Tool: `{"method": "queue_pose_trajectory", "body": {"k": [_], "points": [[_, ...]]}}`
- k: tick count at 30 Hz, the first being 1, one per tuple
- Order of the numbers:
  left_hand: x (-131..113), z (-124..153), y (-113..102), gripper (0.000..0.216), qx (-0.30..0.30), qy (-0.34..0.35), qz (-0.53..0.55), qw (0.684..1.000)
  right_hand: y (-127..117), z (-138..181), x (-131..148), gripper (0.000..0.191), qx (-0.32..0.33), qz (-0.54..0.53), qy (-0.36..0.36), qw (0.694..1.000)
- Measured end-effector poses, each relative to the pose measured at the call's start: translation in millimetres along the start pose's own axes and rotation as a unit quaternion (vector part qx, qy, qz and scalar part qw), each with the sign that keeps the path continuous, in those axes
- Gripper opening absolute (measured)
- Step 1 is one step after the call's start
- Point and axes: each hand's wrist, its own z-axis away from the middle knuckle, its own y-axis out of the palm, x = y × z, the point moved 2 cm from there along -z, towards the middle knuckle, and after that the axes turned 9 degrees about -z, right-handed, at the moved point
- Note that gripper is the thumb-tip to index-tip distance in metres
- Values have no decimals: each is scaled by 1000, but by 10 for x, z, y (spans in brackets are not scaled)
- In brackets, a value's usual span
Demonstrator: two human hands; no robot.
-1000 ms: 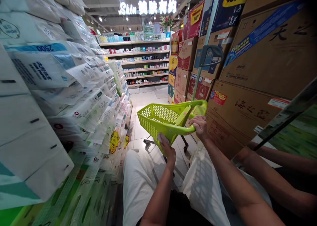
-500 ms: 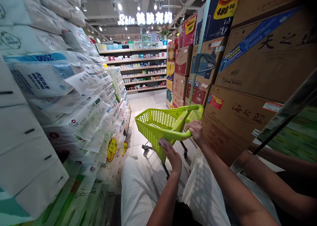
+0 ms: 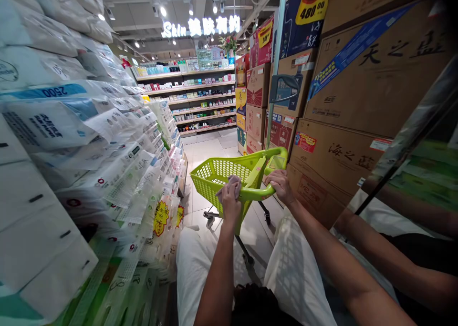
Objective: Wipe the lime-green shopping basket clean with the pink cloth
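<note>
A lime-green plastic shopping cart (image 3: 211,177) with grid-like walls stands on the floor in front of my knees. My left hand (image 3: 230,199) is closed on a greyish-purple cloth (image 3: 234,185) at the near upper rim of the basket. The cloth bunches above my fingers and seems to touch the rim. My right hand (image 3: 280,185) wraps around the cart's curved green handle (image 3: 258,193) at its right part. No goods show inside the visible part of the basket.
Packs of tissue paper (image 3: 43,121) rise in a tall stack on the left. Brown cartons (image 3: 343,92) are piled on the right, beside a pole (image 3: 275,54). A reflective surface (image 3: 411,183) mirrors my arms at far right. Shelves of small goods (image 3: 203,95) stand at the back.
My left hand has risen with the cloth from the basket's outer side wall to its upper rim. My right hand keeps its grip on the handle. The view has shifted slightly.
</note>
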Motion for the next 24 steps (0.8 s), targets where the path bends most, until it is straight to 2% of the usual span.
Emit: {"method": "queue_pose_trajectory", "body": {"k": [2, 5, 10, 14, 16, 20, 22, 24], "points": [[141, -108, -7, 69, 7, -17, -10, 1000, -57, -29, -69, 33, 12, -3, 2, 1000], [233, -171, 45, 67, 17, -5, -22, 1000, -108, -60, -89, 30, 27, 27, -3, 999], [155, -117, 178, 72, 25, -2, -21, 999, 6, -3, 180, 18, 33, 158, -33, 986], [24, -54, 227, 70, 40, 16, -20, 999, 77, 60, 253, 22, 29, 243, -35, 969], [-58, -40, 231, 69, 51, 43, -25, 997, 30, 78, 183, 25, 13, 245, -39, 969], [-241, -113, 201, 61, 90, 159, -35, 983, -124, 99, 30, 26, 5, 219, -52, 974], [-303, -223, 158, 61, 127, 195, -51, 971, -175, 103, 3, 24, 7, 210, -51, 976], [-340, -369, 98, 63, 176, 201, -82, 960, -191, 103, 2, 22, 6, 205, -46, 978]]}}
